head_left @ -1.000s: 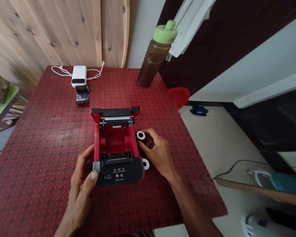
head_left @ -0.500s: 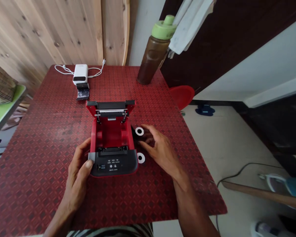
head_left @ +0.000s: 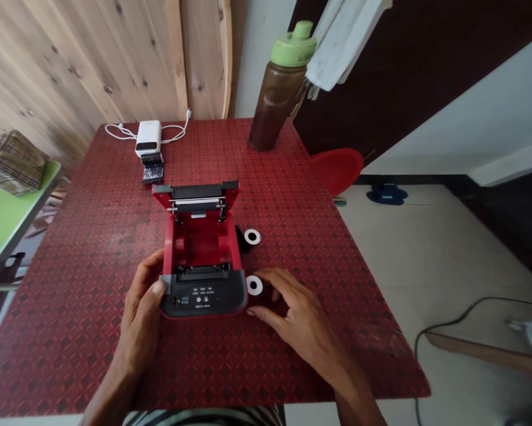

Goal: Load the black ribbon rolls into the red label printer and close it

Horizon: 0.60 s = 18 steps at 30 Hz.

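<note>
- Around the work: at the table's (head_left: 61, 296) far edge, a white power bank (head_left: 148, 138) with a white cable (head_left: 128, 130) lies near the left corner, and a small black-and-silver packet (head_left: 152, 173) sits just in front of it. A brown bottle (head_left: 274, 97) with a green cap (head_left: 293, 44) stands near the far right corner. Nothing stands between the hands and the printer.
- Beyond the table: a plaid bag (head_left: 12, 164) rests on a green surface (head_left: 15, 236) to the left, a red stool (head_left: 337, 171) shows past the right edge, and a pale cloth (head_left: 348, 41) hangs above the bottle.
- Materials: the tabletop is red with a diamond-patterned, textured surface, backed by a knotty pine wall (head_left: 92, 59). The printer (head_left: 203, 296) is glossy red plastic with a matte black control panel (head_left: 203, 296), and its black-edged lid (head_left: 197, 198) stands open, with a metal roller across it.
- Printer: it sits near the middle of the table, between the hands.
- Left hand (head_left: 139, 307): it grips the printer's front left corner, thumb on top.
- Right hand (head_left: 294, 313): it is open, fingers spread and arched just right of the printer's front corner.
- Rolls: two dark rolls with white cores lie right of the printer. The near roll (head_left: 254, 285) sits just beside the right hand's fingers, though any contact cannot be told. The far roll (head_left: 252, 237) lies just beside the printer's right wall.
</note>
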{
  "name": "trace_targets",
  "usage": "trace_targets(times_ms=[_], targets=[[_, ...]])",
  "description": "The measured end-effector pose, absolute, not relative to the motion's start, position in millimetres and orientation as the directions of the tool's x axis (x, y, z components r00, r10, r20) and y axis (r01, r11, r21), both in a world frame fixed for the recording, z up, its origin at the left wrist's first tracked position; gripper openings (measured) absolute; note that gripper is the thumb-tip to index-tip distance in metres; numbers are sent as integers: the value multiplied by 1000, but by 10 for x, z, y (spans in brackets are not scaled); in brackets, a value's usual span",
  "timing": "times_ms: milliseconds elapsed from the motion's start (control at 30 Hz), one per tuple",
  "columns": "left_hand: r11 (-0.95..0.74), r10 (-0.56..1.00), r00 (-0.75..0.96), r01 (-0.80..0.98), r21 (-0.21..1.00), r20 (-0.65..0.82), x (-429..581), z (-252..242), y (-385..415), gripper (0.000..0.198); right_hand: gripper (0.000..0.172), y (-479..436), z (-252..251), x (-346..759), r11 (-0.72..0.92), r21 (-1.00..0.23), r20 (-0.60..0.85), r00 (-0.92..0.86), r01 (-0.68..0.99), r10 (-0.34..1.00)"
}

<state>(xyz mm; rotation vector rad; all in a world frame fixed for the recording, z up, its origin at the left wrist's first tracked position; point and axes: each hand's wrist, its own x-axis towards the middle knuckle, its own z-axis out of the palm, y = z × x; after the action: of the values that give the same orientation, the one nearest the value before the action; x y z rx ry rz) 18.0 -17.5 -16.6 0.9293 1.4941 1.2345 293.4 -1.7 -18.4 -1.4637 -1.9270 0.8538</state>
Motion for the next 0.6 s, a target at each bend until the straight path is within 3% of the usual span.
trace_targets(times_ms=[133,400,467,600], targets=[[226,962,-139,-72,971,-234,82,-68,-138,59,17,-26,-275,2754,213,-759,149,-155,616,977],[272,962,7,-144,951,-274,-57,-23,-70,56,22,-157,-108,2886,50,-766,65,0,641,998],[269,963,7,-153,951,-271,-57,-28,-62,58,24,-199,153,3011,89,-767,97,-23,636,995],[271,962,2,-163,949,-275,-57,-22,-67,61,18,-82,761,3029,324,-778,248,-211,538,945]])
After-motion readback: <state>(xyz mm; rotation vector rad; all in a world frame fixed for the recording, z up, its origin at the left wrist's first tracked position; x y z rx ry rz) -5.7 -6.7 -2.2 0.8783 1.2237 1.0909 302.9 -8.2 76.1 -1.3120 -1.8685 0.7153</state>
